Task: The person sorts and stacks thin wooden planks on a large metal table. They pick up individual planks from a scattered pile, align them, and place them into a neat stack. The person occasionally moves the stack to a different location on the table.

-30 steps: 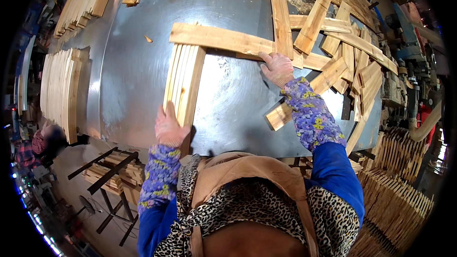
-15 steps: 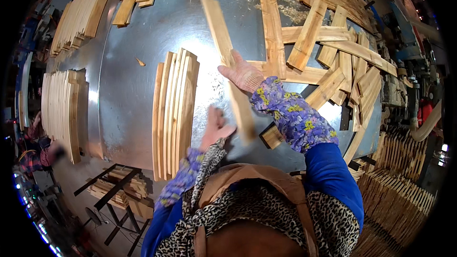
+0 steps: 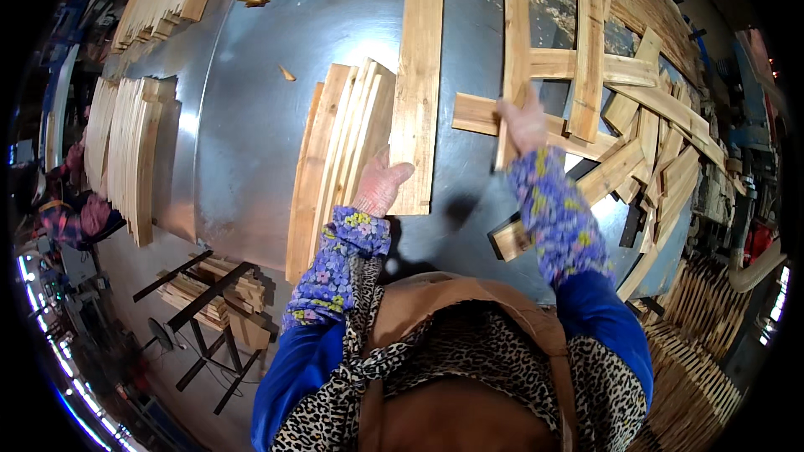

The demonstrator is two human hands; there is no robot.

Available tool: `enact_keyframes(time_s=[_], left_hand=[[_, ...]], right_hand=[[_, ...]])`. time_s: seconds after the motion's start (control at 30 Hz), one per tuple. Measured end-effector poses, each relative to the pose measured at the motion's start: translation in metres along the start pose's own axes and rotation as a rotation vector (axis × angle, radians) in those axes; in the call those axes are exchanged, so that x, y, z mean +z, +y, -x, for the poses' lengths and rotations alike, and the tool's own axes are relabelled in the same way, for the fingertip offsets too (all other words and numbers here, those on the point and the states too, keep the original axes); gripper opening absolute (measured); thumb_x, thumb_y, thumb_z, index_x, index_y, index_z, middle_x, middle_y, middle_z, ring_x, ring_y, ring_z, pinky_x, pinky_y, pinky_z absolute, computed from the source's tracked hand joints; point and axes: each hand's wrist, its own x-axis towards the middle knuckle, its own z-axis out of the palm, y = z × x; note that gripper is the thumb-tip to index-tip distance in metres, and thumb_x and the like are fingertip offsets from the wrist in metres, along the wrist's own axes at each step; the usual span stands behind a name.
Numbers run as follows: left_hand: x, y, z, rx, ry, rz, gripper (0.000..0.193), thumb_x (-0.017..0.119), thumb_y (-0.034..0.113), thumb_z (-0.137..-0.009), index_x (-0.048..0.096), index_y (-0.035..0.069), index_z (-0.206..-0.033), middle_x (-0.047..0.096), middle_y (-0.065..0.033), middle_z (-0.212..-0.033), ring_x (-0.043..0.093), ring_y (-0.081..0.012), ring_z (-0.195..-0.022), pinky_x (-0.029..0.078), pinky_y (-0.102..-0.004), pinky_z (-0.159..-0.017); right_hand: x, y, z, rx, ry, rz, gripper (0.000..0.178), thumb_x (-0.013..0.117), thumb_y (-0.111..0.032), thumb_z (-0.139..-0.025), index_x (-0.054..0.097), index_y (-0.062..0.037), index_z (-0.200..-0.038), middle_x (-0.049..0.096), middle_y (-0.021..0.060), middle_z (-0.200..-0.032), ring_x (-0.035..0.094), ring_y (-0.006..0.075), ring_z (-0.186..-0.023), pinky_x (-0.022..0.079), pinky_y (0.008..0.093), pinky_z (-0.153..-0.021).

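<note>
My left hand, in a pale glove, grips the lower left edge of a flat wooden board, thumb over its face. This board stands beside a row of several boards set close together on edge. To the right, my right hand is closed at the near part of another long board, its fingers partly blurred. That board crosses over a sideways board at the left side of the loose pile.
A loose heap of crossed boards covers the right side of the metal table. Stacked boards stand at the left, near another person's hand. A small wood chip lies on the table. Below stands a black-framed rack.
The board that my right hand held has been set beside the row, and my left hand now has it. My right hand has moved right to another board. The whole view has shifted.
</note>
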Motion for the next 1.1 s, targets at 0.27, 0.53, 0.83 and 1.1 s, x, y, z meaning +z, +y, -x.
enact_keyframes(time_s=[0.27,0.53,0.83,1.1], left_hand=[[-0.018,0.067,0.033,0.127,-0.010,-0.039,0.065,0.066,0.008,-0.094,0.051,-0.008,-0.156,0.072,-0.0169,-0.135,0.071,-0.0251,-0.122,0.056,-0.0365,-0.108],[0.006,0.045,0.000,0.176,-0.016,-0.084,0.054,0.061,0.011,-0.099,0.059,-0.004,-0.152,0.072,-0.0152,-0.137,0.069,-0.0249,-0.123,0.055,-0.0355,-0.107],[0.106,0.106,-0.123,0.587,0.020,-1.018,0.088,0.075,0.057,-0.094,0.053,0.000,-0.158,0.059,-0.0283,-0.152,0.055,-0.0447,-0.144,0.042,-0.0504,-0.123],[0.207,0.151,-0.229,0.314,-0.126,-1.829,0.125,0.087,0.066,-0.074,0.033,0.007,-0.170,0.047,-0.0260,-0.160,0.045,-0.0444,-0.149,0.033,-0.0577,-0.125]], right_hand=[[0.199,0.014,0.199,-0.295,-0.915,0.648,0.059,0.075,-0.046,-0.095,0.066,-0.0040,-0.136,0.074,0.0222,-0.131,0.073,0.0399,-0.121,0.058,0.0496,-0.106],[0.157,0.065,0.123,-0.119,-0.759,-1.043,0.065,0.051,-0.051,-0.118,0.053,-0.0016,-0.159,0.070,0.0102,-0.142,0.068,0.0184,-0.120,0.055,0.0351,-0.104],[-0.069,-0.096,-0.080,-0.293,0.259,-0.252,0.059,0.071,-0.045,-0.105,0.069,0.0064,-0.134,0.080,0.0178,-0.111,0.077,0.0283,-0.096,0.061,0.0414,-0.090],[-0.202,-0.058,-0.224,-0.190,0.332,0.577,0.071,0.070,-0.051,-0.099,0.056,-0.0083,-0.155,0.065,0.0223,-0.148,0.064,0.0404,-0.134,0.052,0.0493,-0.113]])
